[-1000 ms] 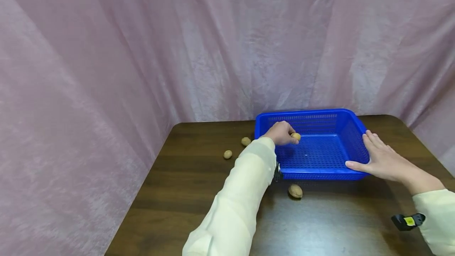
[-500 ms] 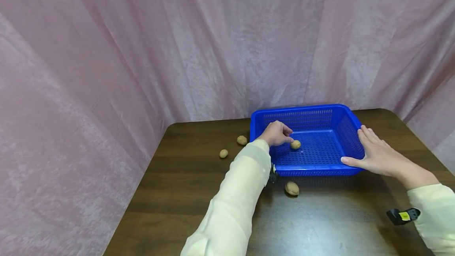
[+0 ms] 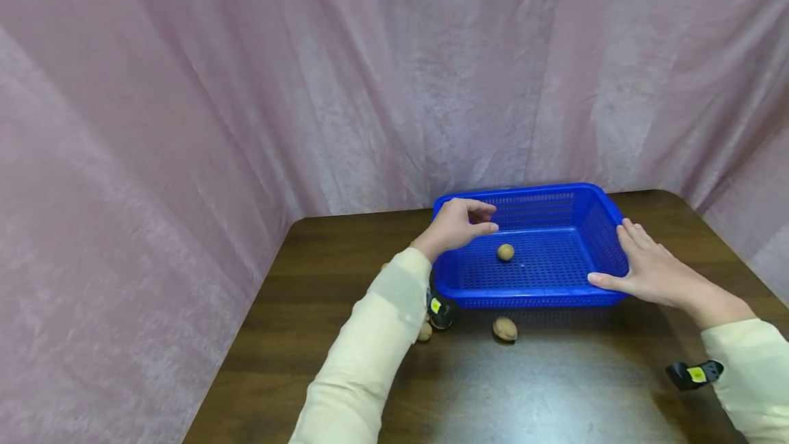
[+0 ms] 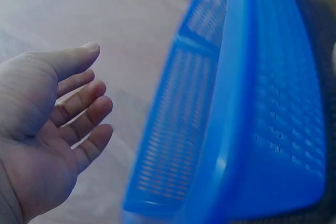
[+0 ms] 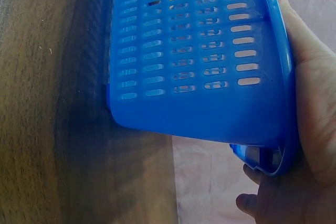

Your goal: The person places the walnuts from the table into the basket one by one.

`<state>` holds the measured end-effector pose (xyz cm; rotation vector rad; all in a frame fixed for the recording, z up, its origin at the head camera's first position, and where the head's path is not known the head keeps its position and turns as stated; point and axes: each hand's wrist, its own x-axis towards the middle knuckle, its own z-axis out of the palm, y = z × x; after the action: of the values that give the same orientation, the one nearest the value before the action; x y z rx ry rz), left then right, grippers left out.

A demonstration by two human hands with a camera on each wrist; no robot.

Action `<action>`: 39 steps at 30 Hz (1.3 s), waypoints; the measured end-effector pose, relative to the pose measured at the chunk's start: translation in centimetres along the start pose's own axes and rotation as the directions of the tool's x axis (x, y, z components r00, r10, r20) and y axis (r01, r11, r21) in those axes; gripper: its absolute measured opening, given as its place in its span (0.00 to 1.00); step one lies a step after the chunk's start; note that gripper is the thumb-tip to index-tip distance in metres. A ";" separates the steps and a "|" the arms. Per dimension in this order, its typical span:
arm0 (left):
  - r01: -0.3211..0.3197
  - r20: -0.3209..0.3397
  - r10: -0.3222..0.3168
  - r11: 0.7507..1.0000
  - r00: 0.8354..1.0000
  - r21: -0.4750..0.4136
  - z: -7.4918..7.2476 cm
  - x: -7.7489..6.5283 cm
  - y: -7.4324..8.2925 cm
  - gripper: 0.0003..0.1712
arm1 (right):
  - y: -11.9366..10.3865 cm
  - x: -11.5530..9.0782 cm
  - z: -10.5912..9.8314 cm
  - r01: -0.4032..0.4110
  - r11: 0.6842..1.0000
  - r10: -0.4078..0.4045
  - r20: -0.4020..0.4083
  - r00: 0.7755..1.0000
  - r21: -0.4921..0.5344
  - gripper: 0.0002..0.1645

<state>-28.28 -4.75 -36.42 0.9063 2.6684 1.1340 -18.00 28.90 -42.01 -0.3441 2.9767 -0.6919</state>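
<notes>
In the head view a walnut (image 3: 505, 252) lies on the floor of the blue plastic basket (image 3: 493, 292), left of its middle. My left hand (image 3: 457, 226) hovers over the basket's left side, thumb and fingers apart with nothing between them. The left wrist view shows the same relaxed hand (image 4: 58, 114) beside the blurred basket rim (image 4: 233, 103). At the basket's front right corner, my right hand (image 3: 653, 271) rests with straight fingers along the right rim and the thumb on the front rim. The right wrist view has that hand (image 5: 317, 108) against the rim.
Another walnut (image 3: 505, 329) lies on the brown wooden table (image 3: 542, 389) in front of the basket. Beside the left sleeve, one more walnut (image 3: 424, 331) is partly covered. A pink curtain (image 3: 394, 88) hangs behind the table.
My left hand has let go of the walnut, which now lies in the basket, and has drawn back to the left. The right hand stays at the basket's corner.
</notes>
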 end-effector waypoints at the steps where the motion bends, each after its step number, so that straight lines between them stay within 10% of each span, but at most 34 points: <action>1: -0.024 -0.002 0.024 1.000 1.000 -0.015 -0.4 -1.2 0.3 0.21 | -0.1 0.1 0.0 0.001 1.000 -0.001 -0.001 1.000 0.000 0.73; 9: -0.194 -0.002 0.196 0.968 0.981 -0.157 0.4 -10.2 1.2 0.19 | -0.3 0.6 -0.6 0.003 1.000 -0.003 -0.004 1.000 -0.012 0.73; 15: -0.225 -0.021 0.225 0.960 0.974 -0.165 4.2 -13.5 -0.4 0.17 | -0.3 0.7 -0.8 0.002 1.000 -0.002 0.007 1.000 -0.003 0.73; 22: -0.222 0.016 0.221 0.971 0.975 0.088 8.1 -14.0 -2.2 0.21 | -0.3 0.6 -0.5 0.001 1.000 -0.001 0.003 1.000 0.000 0.72; 39: -0.123 0.093 0.102 0.960 0.990 0.250 11.3 -11.9 -3.4 0.29 | -0.7 0.5 -0.1 0.004 1.000 -0.004 0.007 1.000 -0.001 0.72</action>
<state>-16.67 -6.25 -48.38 1.1312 2.7707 0.7634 -18.41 28.22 -41.63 -0.3512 2.9709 -0.6884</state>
